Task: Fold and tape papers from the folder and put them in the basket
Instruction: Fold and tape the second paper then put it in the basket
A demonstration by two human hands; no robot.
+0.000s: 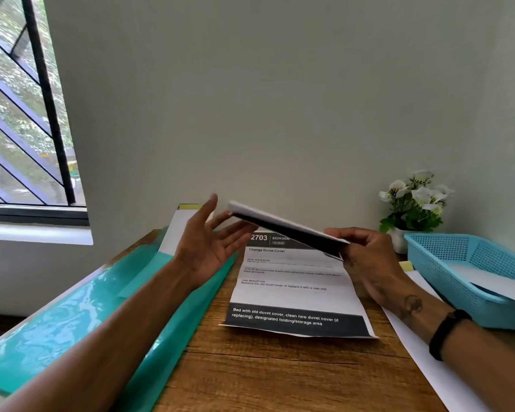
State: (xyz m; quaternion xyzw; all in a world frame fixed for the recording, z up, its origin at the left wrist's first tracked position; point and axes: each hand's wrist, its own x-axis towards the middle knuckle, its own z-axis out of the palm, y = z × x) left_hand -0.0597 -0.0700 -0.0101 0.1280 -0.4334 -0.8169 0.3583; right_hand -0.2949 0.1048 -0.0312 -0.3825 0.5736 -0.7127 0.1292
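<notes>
Head view, left to right. Folder (81,298), teal, lies along the desk's (280,376) left edge with a white sheet standing out of its far end. Your left hand (204,245) is released, fingers spread, beside the raised flap. Paper (295,292) lies mid-desk, its far part lifted over toward you. Your right hand (366,263) pinches that flap's right corner. To fold well, bring the edge down square on the near edge, then crease with the free palm. Basket (446,263), blue, at the right edge, holds white paper.
</notes>
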